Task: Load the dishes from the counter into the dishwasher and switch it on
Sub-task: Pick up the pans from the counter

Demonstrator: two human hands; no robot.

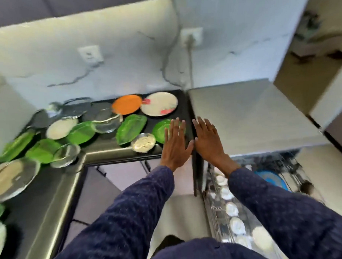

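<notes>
Reaching with fingers straight and empty, the left hand (174, 143) hovers over the round green plate (162, 130) on the counter (100, 153) beside the right hand (208, 139); it looks light, stiff and slippery, best gripped at its rim.

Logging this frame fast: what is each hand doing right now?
Left hand: open, fingers straight, holding nothing, over the round green plate.
Right hand: open, fingers spread, holding nothing.
</notes>
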